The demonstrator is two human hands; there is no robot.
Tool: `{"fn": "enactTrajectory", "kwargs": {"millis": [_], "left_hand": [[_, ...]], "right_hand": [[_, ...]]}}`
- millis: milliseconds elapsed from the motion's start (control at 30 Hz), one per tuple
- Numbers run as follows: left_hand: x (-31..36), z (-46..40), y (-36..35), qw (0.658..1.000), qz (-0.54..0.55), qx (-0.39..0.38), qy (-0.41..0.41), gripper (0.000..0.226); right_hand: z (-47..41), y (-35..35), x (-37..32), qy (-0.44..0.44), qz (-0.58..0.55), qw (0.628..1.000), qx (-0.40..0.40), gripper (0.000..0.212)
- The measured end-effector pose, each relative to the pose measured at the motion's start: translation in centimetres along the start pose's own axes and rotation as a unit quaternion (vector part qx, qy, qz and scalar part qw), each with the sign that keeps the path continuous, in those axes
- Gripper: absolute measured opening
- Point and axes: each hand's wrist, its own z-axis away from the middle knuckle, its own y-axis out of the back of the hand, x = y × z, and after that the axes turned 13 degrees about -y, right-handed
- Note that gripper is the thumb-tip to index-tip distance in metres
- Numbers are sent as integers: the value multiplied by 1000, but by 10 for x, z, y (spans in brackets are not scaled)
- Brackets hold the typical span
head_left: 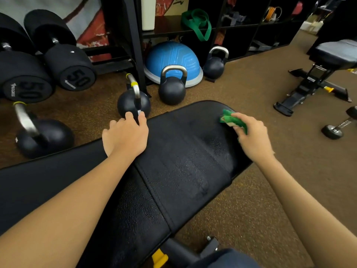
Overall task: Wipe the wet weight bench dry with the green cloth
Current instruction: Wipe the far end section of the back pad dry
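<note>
The soft, light green cloth [232, 120] is held bunched up in the right hand [251, 136] at the far end of the wet, slippery weight bench [185, 157], which is steadied by the flat, spread left hand [125, 136].

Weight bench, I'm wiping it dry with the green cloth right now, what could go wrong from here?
1. The green cloth is bunched small in your right hand, so strokes may leave droplets on the weight bench, where wet beads show mid-pad.
2. Your left hand braces on the bench's far edge; if that spot is wet, it could slip.
3. A kettlebell sits just beyond that hand, so a slip may knock your knuckles.
</note>
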Motion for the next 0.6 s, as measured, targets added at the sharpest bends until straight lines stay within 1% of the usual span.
{"fn": "enactTrajectory", "kwargs": {"millis": [67,133,267,433,500,600], "left_hand": [[0,0,0,1000,0,2,0,57],[0,0,0,1000,-2,1,1,58],[-1,0,1,1000,-7,-1,2,59],[-1,-1,-1,1000,-13,1,0,57],[-1,-1,-1,1000,-14,1,2,58],[0,-1,-1,1000,-14,2,3,58]], "right_hand": [[29,-8,-22,57,-25,998,-34,40],[58,-13,-39,87,-46,993,-61,38],[85,-2,-40,81,-75,990,-86,38],[123,23,-10,65,-88,991,-73,42],[121,22,-10,64,-86,991,-79,42],[91,8,-29,89,-59,989,-102,40]]}}
